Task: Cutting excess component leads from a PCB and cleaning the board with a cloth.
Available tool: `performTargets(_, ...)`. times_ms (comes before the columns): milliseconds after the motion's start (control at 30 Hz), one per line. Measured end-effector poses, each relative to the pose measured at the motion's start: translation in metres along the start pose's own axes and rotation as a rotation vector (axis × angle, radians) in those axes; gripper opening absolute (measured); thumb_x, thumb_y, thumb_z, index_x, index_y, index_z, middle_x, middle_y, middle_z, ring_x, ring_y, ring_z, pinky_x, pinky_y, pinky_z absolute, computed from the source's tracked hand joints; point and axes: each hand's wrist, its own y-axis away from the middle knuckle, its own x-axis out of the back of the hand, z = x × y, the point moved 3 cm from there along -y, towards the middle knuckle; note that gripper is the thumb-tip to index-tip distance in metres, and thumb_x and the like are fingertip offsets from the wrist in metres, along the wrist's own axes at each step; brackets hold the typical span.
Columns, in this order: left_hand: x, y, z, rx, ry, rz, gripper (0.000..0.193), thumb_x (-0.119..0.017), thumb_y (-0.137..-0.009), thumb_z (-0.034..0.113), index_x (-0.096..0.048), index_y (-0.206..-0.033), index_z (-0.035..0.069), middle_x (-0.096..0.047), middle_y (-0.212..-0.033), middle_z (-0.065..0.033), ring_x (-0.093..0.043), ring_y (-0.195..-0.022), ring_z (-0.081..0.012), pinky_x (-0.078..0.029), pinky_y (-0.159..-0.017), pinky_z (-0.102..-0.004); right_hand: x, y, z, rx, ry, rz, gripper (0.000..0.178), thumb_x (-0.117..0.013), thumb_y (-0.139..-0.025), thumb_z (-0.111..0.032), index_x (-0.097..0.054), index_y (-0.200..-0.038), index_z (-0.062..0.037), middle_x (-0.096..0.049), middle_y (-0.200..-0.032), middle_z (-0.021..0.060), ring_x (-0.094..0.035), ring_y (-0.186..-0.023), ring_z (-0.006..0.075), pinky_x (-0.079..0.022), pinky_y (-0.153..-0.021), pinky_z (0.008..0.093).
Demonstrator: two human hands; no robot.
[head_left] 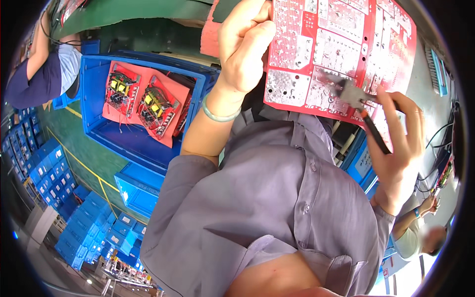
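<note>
A large red circuit board, dotted with silvery solder joints, is raised in front of me. My left hand is closed on its left edge, thumb at the rim; a bangle circles that wrist. In my right hand is a pair of cutting pliers with black and orange handles. Their metal jaws are over the lower middle of the board. The tips are slightly blurred, so I cannot tell whether they touch it. The board's other face is hidden from me.
Left of me, a blue crate holds assembled red boards on a pink sheet. Stacked blue bins fill the lower left. One person is at the far left, another at the lower right. A green surface lies ahead.
</note>
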Motion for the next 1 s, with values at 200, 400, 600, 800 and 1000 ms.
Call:
performTargets(200, -0.001, -0.004, 0.000, 0.008, -0.015, -0.024, 0.055, -0.037, -0.084, 0.005, -0.025, -0.133, -0.015, -0.050, -0.123, -0.0260, -0.052, -0.113, -0.0265, -0.037, -0.097, -0.0325, 0.000, -0.008, -0.016, 0.070, 0.058, -0.013, 0.059, -0.070, -0.050, -0.001, -0.063, -0.108, -0.0087, -0.054, -0.089, 0.0093, -0.055, -0.082, 0.0253, -0.045, -0.072, 0.0365)
performTargets(400, -0.005, -0.002, 0.001, -0.017, -0.010, 0.041, 0.054, -0.037, -0.084, 0.003, -0.025, -0.133, -0.015, -0.051, -0.122, -0.0247, -0.052, -0.111, -0.0261, -0.038, -0.096, -0.0320, -0.002, -0.002, -0.013, 0.091, 0.020, -0.011, 0.057, -0.070, -0.051, -0.004, -0.064, -0.107, -0.0109, -0.054, -0.087, 0.0077, -0.056, -0.076, 0.0230, -0.045, -0.067, 0.0349)
performTargets(600, 0.000, -0.001, -0.002, -0.033, -0.031, 0.002, 0.053, -0.037, -0.084, 0.003, -0.027, -0.132, -0.015, -0.054, -0.119, -0.0243, -0.055, -0.108, -0.0250, -0.040, -0.094, -0.0313, -0.002, 0.009, -0.006, 0.049, 0.038, 0.000, 0.059, -0.071, -0.051, -0.001, -0.064, -0.108, -0.0097, -0.056, -0.092, 0.0093, -0.056, -0.080, 0.0248, -0.046, -0.070, 0.0354)
performTargets(800, 0.001, -0.002, -0.005, -0.066, -0.051, -0.001, 0.053, -0.038, -0.085, 0.005, -0.028, -0.132, -0.014, -0.054, -0.119, -0.0237, -0.055, -0.107, -0.0243, -0.039, -0.093, -0.0308, -0.006, 0.020, -0.022, 0.156, -0.034, -0.109, 0.057, -0.073, -0.050, -0.009, -0.063, -0.106, -0.0110, -0.054, -0.093, 0.0092, -0.054, -0.083, 0.0274, -0.044, -0.071, 0.0394)
performTargets(1000, -0.001, -0.002, -0.004, -0.084, -0.027, 0.012, 0.053, -0.037, -0.084, 0.004, -0.027, -0.133, -0.015, -0.049, -0.125, -0.0248, -0.051, -0.113, -0.0261, -0.035, -0.098, -0.0322, -0.013, 0.031, -0.024, 0.157, -0.022, -0.090, 0.058, -0.073, -0.050, -0.010, -0.062, -0.107, -0.0102, -0.053, -0.094, 0.0092, -0.054, -0.084, 0.0267, -0.042, -0.072, 0.0400)
